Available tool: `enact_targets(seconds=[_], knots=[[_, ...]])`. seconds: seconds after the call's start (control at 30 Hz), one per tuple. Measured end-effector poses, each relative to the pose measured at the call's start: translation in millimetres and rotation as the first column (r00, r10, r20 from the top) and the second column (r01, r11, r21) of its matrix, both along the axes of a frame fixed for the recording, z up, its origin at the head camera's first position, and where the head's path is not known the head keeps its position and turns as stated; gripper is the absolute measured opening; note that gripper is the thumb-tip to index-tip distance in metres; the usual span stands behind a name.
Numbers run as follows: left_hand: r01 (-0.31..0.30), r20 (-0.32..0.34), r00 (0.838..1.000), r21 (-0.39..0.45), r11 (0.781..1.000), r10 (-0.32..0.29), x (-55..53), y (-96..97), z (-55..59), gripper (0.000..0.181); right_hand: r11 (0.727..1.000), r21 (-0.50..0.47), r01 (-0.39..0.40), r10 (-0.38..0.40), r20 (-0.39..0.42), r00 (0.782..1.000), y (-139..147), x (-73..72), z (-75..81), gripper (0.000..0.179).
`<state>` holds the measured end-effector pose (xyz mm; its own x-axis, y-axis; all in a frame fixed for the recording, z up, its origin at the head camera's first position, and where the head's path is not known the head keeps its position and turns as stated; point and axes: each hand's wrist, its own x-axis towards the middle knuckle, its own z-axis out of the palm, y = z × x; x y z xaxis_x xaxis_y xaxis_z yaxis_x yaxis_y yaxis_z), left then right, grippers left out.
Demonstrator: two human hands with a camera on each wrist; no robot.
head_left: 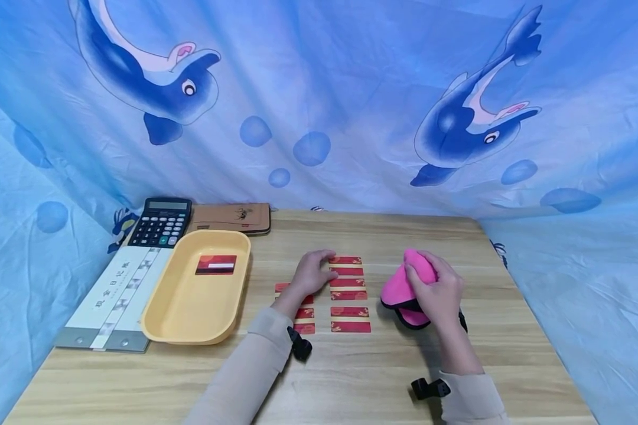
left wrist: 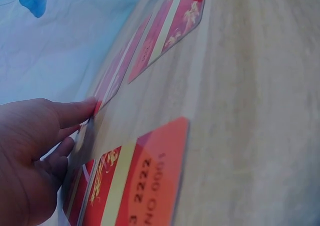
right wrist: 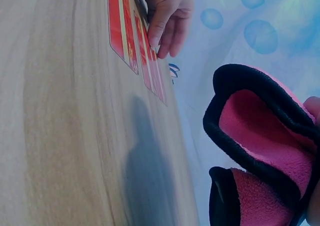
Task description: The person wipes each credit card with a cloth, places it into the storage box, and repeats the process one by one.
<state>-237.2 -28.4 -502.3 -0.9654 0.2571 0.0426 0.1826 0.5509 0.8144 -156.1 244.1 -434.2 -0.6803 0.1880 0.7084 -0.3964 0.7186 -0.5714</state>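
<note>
At the far end of the right-hand column of red cards, my left hand holds a red card by its left end, thumb at the near edge and a finger at the far edge. Below it in that column lie two more red cards with gold bands. A left-hand column of red cards is partly hidden by my left wrist. My right hand grips a folded pink fleecy cloth item with black edging, raised over the table right of the cards. Its folds gape in the right wrist view.
A yellow tray stands at the left, with a red card showing a black stripe inside. Beside and behind it are a white ledger book, a calculator and a brown leather-like case. A blue dolphin curtain hangs behind the table.
</note>
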Motion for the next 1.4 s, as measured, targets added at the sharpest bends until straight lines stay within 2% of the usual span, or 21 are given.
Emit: enact_targets(seconds=[0.3,0.57,0.7,0.83,1.0,1.2,1.4], knots=[[-0.034,0.032,0.999,0.032,0.999,0.033,-6.0,-3.2,2.3,0.058,1.000,-0.007,-0.011,0.011,0.021,1.000,0.5,-2.7,2.6,0.036],[-0.004,0.011,1.000,-0.061,0.998,0.004,-8.0,-1.9,6.8,0.056,1.000,-0.013,-0.014,0.014,0.026,1.000,1.5,-2.8,2.2,0.036],[-0.006,-0.001,1.000,-0.111,0.994,0.006,-8.4,-0.3,7.3,0.053,1.000,-0.013,-0.019,0.020,0.031,0.999,2.2,-2.1,0.8,0.035],[-0.021,-0.008,1.000,-0.119,0.993,0.020,-7.9,1.4,8.2,0.050,1.000,-0.011,-0.018,0.018,0.034,0.999,2.9,-1.2,-0.8,0.035],[-0.050,-0.009,0.999,-0.050,0.998,0.049,-5.8,3.6,10.4,0.048,1.000,-0.009,-0.011,0.011,0.028,1.000,3.7,-0.3,-1.6,0.035],[-0.068,-0.034,0.997,0.063,0.996,0.071,-3.5,2.5,9.9,0.065,1.000,0.001,-0.010,0.010,0.012,1.000,3.5,0.0,-2.8,0.035],[-0.168,-0.088,0.980,0.085,0.982,0.176,-0.2,-3.8,7.4,0.041,1.000,0.007,-0.022,0.022,0.013,1.000,0.9,0.3,-1.8,0.035]])
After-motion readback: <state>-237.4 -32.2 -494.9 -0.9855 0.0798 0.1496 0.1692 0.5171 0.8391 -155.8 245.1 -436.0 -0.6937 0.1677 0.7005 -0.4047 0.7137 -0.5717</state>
